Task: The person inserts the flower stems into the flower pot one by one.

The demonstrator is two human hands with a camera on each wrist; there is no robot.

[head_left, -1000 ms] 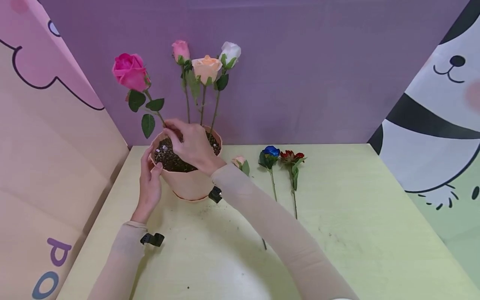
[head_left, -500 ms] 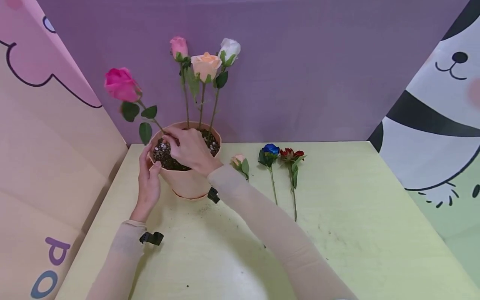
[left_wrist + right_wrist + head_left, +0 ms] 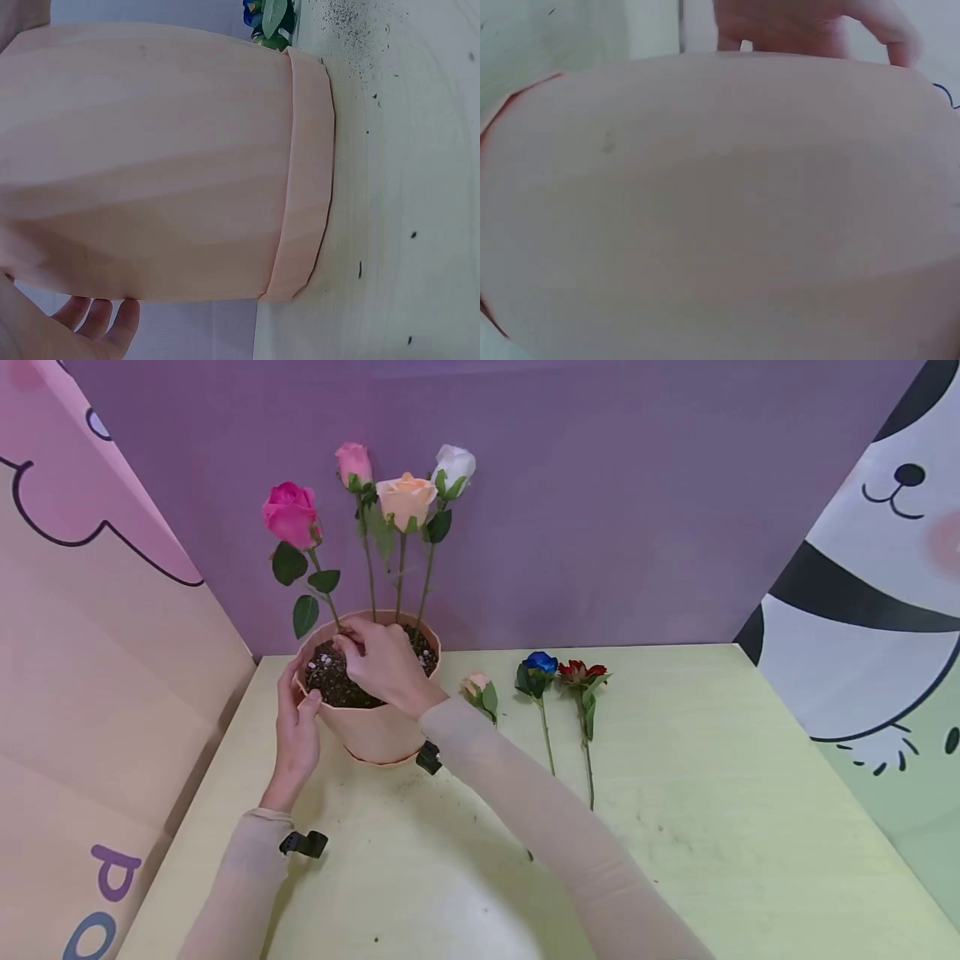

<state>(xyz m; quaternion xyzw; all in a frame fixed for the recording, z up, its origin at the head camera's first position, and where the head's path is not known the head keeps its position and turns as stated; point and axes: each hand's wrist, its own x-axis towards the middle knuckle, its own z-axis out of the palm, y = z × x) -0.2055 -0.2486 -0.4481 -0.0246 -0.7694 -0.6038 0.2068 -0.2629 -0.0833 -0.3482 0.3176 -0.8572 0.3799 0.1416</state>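
My right hand (image 3: 386, 667) pinches the lower stem of a bright pink rose (image 3: 290, 515) over the left part of a peach-coloured flowerpot (image 3: 372, 733). The stem's lower end is hidden behind the fingers, and the bloom leans a little left. My left hand (image 3: 297, 739) holds the pot's left side, thumb at the rim and fingers along the outer wall, as the left wrist view shows with its fingertips (image 3: 124, 326). Dark soil (image 3: 337, 681) fills the pot. A light pink rose (image 3: 354, 465), a peach rose (image 3: 407, 502) and a white rose (image 3: 454, 468) stand upright in it.
Right of the pot, a small pale pink rose (image 3: 478, 692), a blue rose (image 3: 539, 667) and a dark red flower (image 3: 582, 675) lie on the table (image 3: 712, 793). My right forearm passes over some stems. A purple backdrop (image 3: 600, 510) rises behind the table.
The bright pink rose first tipped left and down, then swung back right and more upright, while my right hand shifted slightly down toward the soil. My left hand stayed on the pot.
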